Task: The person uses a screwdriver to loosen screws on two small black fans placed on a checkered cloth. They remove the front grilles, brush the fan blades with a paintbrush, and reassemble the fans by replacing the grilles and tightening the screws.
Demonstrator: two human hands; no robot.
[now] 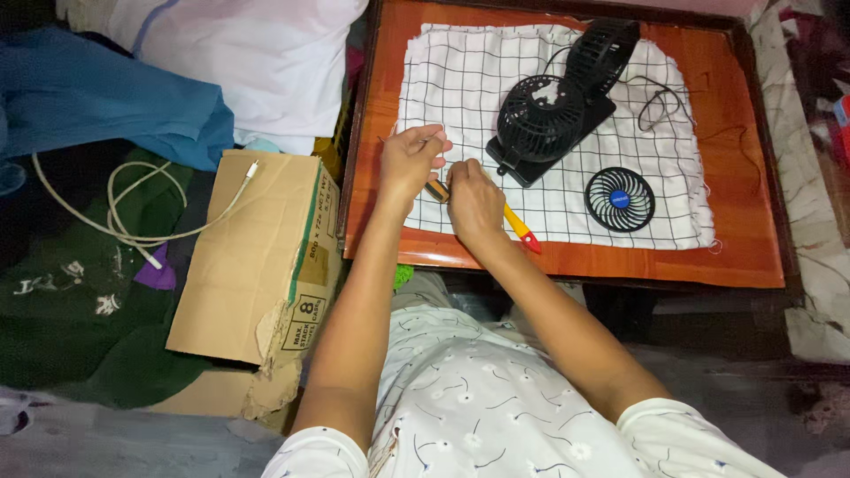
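**On the low table: two hands busy with a screwdriver**

On the small wooden table (pixel 735 230), at about 1 o'clock from the person's lap, there's a white checked cloth (pixel 469 80) spread flat. Both hands meet at its near left edge.

Head view: the right hand (pixel 474 202) is curled around a screwdriver (pixel 516 226) with a yellow shaft and red end, fingers pressed together on it. The red end sticks out toward 4 o'clock from the hand and lies just over the cloth's near hem. The left hand (pixel 409 159) sits just beside it at 10 o'clock, fingertips pinched together around something small; can't tell what, it's hidden by the fingers.

At 2 o'clock from the hands there's a black desk fan (pixel 553 111), taken partly apart, its round cage tilted on the cloth. A separate black fan blade with a blue centre (pixel 620 199) lies flat at 3 o'clock from the hands, well apart from them. A thin black cord (pixel 660 102) loops past the fan.

Off the table at 9 o'clock: a torn cardboard box (pixel 252 257), a white cable (pixel 133 212) draped over it, and piled blue clothes (pixel 97 93).
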